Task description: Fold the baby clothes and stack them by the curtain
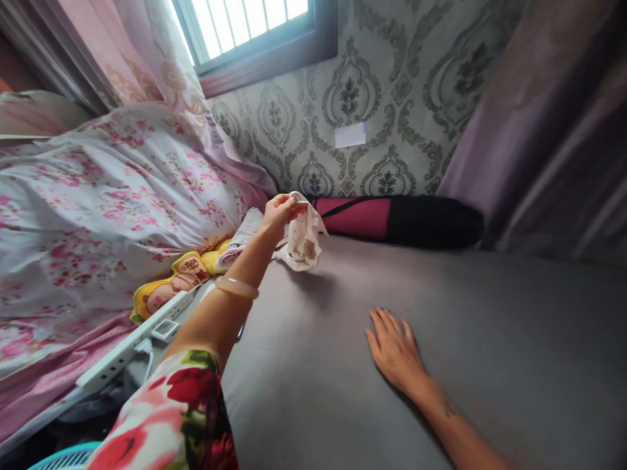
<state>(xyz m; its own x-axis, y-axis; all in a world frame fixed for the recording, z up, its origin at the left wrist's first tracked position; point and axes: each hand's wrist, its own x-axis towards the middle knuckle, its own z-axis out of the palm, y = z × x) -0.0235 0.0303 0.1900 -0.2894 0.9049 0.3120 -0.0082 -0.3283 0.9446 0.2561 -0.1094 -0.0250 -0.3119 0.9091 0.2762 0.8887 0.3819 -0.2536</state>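
My left hand (pixel 281 212) stretches far forward, its fingers pinched on the edge of a crumpled, cream-coloured cloth (pixel 304 243). The cloth hangs down from the fingers above the grey sheet (pixel 353 378), and I cannot make out what kind of item it is. Behind the left wrist lies a folded pale cloth (pixel 249 228), partly hidden by the arm. My right hand (pixel 396 346) rests palm down on the grey sheet with its fingers stretched out, holding nothing.
A long maroon and black bag (pixel 421 220) lies along the patterned wall. To the left are a floral quilt (pixel 122 196), a yellow cartoon cushion (pixel 161 294) and a white power strip (pixel 137 339) with a plug in it. A turquoise basket rim (pixel 68 455) shows at lower left.
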